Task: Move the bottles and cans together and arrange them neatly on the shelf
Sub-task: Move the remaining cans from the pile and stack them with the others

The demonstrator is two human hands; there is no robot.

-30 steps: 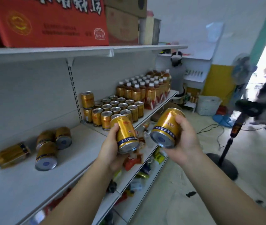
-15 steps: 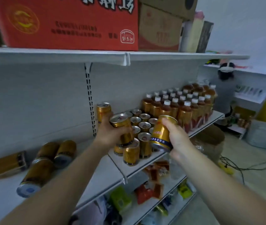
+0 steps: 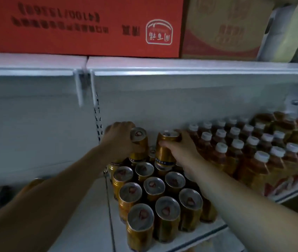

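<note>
Gold cans upright above the back rows, left can (image 3: 139, 140) in left hand (image 3: 120, 140) grip, right can (image 3: 165, 149) in right hand (image 3: 182, 148) grip.

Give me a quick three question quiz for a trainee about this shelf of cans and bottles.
1. True or false: each hand holds one gold can.
2. What stands right of the can block? A) white-capped bottles B) jars
3. Fill in: the box on the upper shelf is ____.

Key:
1. True: left hand grips the left can, right hand the right can.
2. A, the bottles beside the can block.
3. Red, the box.
</note>
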